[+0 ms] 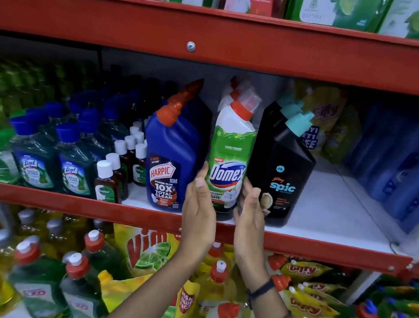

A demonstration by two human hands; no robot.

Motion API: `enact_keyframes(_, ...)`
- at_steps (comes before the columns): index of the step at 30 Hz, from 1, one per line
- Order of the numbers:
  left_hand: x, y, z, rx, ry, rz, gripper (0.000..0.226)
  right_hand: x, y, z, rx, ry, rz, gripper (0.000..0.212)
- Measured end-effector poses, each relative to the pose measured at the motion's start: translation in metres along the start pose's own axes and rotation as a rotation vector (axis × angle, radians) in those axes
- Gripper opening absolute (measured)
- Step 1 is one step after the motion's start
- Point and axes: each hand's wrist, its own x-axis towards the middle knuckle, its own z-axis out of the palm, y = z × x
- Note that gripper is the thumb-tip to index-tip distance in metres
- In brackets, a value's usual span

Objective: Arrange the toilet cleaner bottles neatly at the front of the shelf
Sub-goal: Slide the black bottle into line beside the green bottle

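Observation:
Three rows of toilet cleaner bottles stand at the front of the white middle shelf (330, 211). A blue Harpic bottle (172, 153) with a red cap is on the left. The green and white Domex bottle (230, 156) is in the middle, and a black Spic bottle (281, 174) with a teal cap is on the right. More bottles of each kind stand behind them. My left hand (200, 203) presses the Domex bottle's lower left side, thumb up along it. On the lower right side is my right hand (249, 213), between Domex and Spic. The bottle stands upright, held between both palms.
Left of the Harpic are small brown Dettol bottles (107, 179) and green Lizol bottles (37, 161). Blue bottles (403, 170) fill the far right, with bare shelf before them. Red rails (192, 46) edge the shelves above and below. Dish-wash bottles and Vim pouches (147, 247) crowd the lower shelf.

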Motion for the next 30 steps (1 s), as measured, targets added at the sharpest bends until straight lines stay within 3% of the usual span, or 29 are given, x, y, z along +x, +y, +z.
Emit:
enact_keyframes(8,0.001,-0.001,-0.002,-0.014,-0.006,0.013,0.057,-0.001,0.003,0.0,-0.061,0.052,-0.04,0.038)
enact_keyframes(12,-0.013,0.003,-0.016,-0.095,0.127,0.095,0.038,-0.021,0.011,0.012,-0.119,0.228,-0.184,0.04)
enact_keyframes(15,-0.011,0.005,-0.038,-0.105,0.3,0.192,0.042,-0.031,0.015,0.032,-0.121,0.102,-0.218,0.05)
enact_keyframes(17,-0.002,0.005,-0.053,-0.079,0.34,0.149,0.045,-0.03,0.014,0.05,-0.125,-0.007,-0.138,0.057)
enact_keyframes(23,0.018,0.006,-0.077,0.068,0.227,-0.012,0.063,-0.015,0.014,0.086,-0.138,0.005,0.027,0.073)
enact_keyframes(30,0.022,0.007,-0.085,0.012,0.132,-0.036,0.063,-0.007,0.017,0.097,-0.134,0.083,-0.001,0.071)
